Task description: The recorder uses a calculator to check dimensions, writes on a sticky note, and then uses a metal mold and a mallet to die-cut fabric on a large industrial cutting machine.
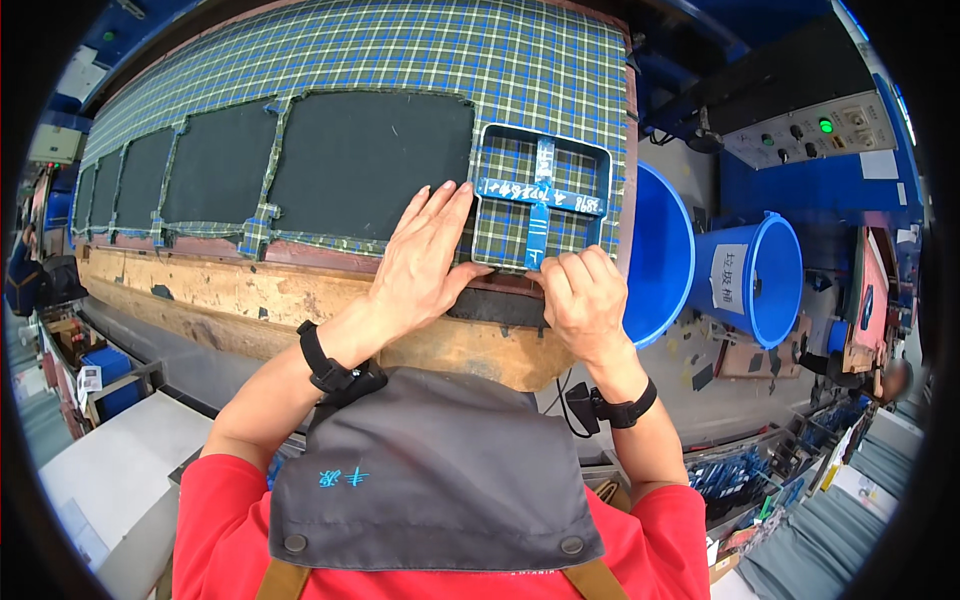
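Note:
A metal cutting die [545, 198] with blue-taped crossbars rests on green-and-blue plaid fabric [360, 55], at the right end of a row of dark rectangular cut-out areas [375, 160]. My left hand [420, 255] lies with stretched fingers beside the die's left edge, fingertips touching or very near it, thumb toward its lower edge. My right hand [585, 295] has curled fingers on the die's lower right edge. Some of the die's lower edge is hidden by that hand.
A wooden bench edge [200, 305] runs below the fabric. Two blue bins [660, 250] stand to the right, under a control box [790, 135] with knobs and a green lamp. Racks of cutting dies [730, 485] are at lower right. Another person [880, 380] is partly visible at far right.

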Demonstrator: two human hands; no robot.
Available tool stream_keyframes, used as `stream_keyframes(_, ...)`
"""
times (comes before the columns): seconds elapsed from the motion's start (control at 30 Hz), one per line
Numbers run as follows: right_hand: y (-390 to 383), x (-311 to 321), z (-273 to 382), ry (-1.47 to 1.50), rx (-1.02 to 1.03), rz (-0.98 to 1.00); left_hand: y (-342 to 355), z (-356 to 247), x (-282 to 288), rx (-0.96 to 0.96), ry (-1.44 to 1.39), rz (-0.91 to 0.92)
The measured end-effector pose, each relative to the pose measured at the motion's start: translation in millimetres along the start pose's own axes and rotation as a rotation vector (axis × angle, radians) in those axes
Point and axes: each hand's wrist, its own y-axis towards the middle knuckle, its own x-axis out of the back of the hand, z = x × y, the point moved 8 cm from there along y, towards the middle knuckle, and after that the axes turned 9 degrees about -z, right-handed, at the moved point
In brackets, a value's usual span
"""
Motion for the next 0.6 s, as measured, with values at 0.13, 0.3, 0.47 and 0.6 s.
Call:
stream_keyframes(0.13, -1, -1, 0, 0.001, 0.006, 0.003, -1, 1, -1, 0.006, 0.005, 0.006)
stream_keyframes(0.3, -2, 0, 1, -0.009, 0.007, 0.011, 0, 0, -2, 0.014, -0.010, 0.002)
stream_keyframes(0.47, 9, 17, -14, 0.201, -0.080, -0.036, -3, 2, -2, 0.013, -0.020, 0.015)
stream_keyframes(0.6, -6, 33, -62, 0.315, -0.591, -0.257, -2, 2, -2, 0.027, -0.028, 0.005)
